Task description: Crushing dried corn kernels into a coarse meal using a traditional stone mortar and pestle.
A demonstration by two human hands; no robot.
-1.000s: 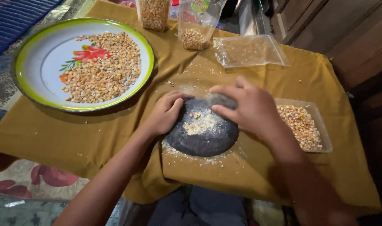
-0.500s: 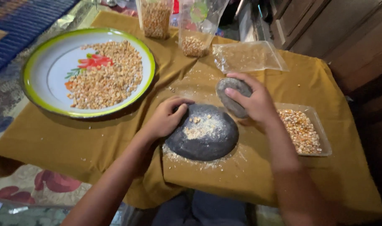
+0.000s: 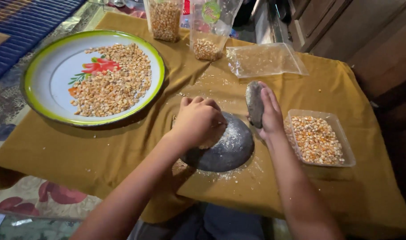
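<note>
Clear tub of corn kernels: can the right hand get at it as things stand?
Probably not freely: the tub sits uncovered just beside the right hand, nothing between them, but that hand is full with the dark grinding stone.

— What have you got on your arms?

— Nothing. Both forearms are bare right up to the frame's edge: no sleeves, no watch, no bracelet. My left hand (image 3: 197, 121) and right hand (image 3: 270, 114) wear no gloves or rings.

— And lower down?

— Dark blue-grey cloth over my lap, at the bottom edge.
</note>
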